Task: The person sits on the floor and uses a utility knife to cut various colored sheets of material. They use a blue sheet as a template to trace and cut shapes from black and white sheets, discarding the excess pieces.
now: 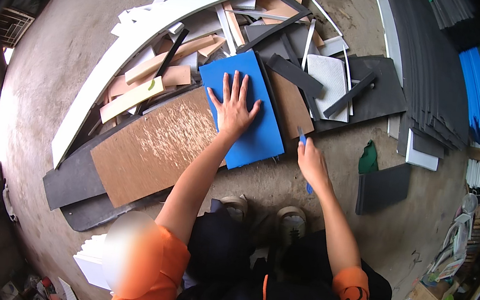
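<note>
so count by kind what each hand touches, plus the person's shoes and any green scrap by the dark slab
Blue panel under left hand: 1
Blue-handled tool in right hand: 1
Shoes: 2
Green scrap: 1
Total: 5

On the orange right sleeve [350, 278] of the person there is one dark printed sign [358, 294], which has a curved, hooked form, like a single character. On the grey floor [384, 245], at the right side, some thin dark strokes [416, 256] are visible, but they cannot be read as a word.
</note>
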A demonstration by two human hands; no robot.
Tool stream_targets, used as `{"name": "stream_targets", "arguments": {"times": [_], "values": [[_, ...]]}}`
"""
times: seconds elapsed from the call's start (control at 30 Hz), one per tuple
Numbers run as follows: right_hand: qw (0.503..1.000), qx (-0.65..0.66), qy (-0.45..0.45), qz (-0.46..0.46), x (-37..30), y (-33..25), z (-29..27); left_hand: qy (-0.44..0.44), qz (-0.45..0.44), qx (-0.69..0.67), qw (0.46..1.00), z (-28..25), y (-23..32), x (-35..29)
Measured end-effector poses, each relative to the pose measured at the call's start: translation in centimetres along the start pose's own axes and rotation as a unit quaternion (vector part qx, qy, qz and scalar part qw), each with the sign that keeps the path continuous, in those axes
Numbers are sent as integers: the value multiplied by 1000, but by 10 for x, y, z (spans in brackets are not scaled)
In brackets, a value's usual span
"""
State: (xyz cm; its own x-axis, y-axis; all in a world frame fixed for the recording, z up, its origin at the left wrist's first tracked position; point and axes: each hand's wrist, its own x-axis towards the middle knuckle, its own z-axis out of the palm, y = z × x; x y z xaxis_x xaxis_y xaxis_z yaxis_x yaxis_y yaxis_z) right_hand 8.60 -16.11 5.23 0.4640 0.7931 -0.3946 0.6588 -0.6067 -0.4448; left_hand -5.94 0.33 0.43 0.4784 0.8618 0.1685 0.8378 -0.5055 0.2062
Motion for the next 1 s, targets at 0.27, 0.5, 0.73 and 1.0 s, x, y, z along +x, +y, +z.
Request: {"name": "stream_targets", "arguments": {"times": [0.27, 0.5, 0.73, 1.0], "values": [[969, 234, 61, 45, 100, -32, 38, 5, -20, -104, 994, -3, 0, 5], [860, 492, -38, 130, 101, -42, 21, -90, -159, -279, 943, -10, -16, 34], [904, 413, 98, 43, 83, -73, 4, -110, -191, -209, 953, -23, 4, 27], [950, 229, 202, -63, 26, -104, -100, -85, -202, -203, 954, -37, -17, 19]]}}
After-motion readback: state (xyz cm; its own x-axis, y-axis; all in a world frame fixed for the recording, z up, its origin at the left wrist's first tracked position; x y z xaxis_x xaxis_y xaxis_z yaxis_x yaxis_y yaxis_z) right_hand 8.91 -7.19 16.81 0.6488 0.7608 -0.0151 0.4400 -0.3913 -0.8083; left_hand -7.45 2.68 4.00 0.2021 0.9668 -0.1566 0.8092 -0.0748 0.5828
